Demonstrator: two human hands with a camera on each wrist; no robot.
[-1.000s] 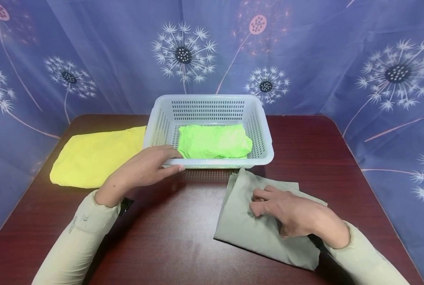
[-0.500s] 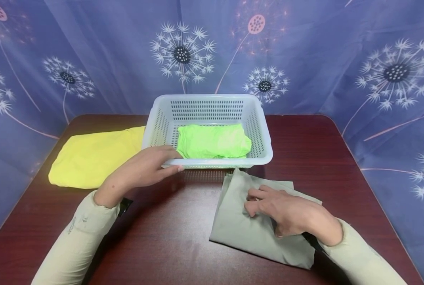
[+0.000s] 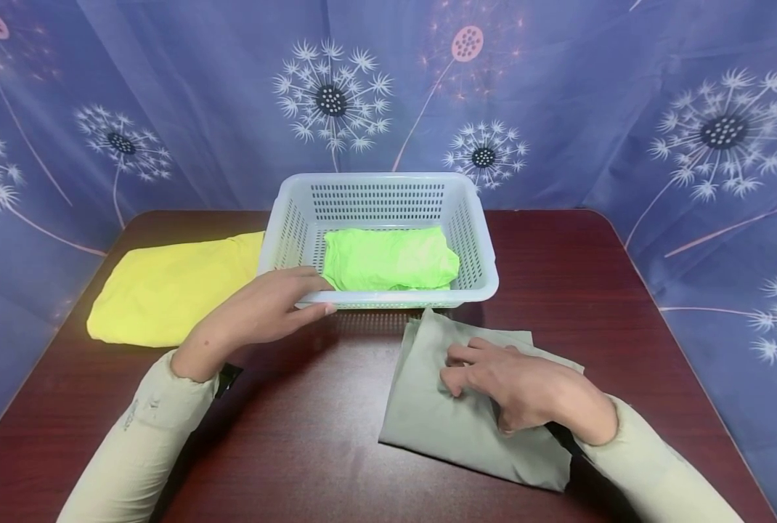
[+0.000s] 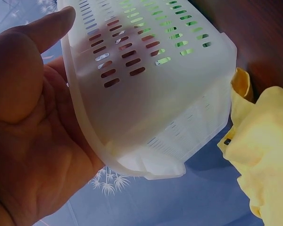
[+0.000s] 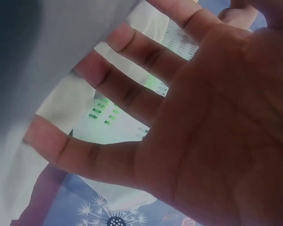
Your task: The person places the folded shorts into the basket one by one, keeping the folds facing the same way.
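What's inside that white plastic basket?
A bright green cloth lies inside the white basket, which the left hand grips. Whatever is under the cloth, if anything, is covered and can't be seen.

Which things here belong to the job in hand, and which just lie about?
In use, apparently:
white basket, gripped by the left hand
grey cloth, touched by the right hand
green cloth, inside the basket

Likely idle or backdrop:
yellow cloth, held by neither hand
patterned curtain

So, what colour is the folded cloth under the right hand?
Plain grey with a slight greenish tint; the folded cloth shows best in the head view.
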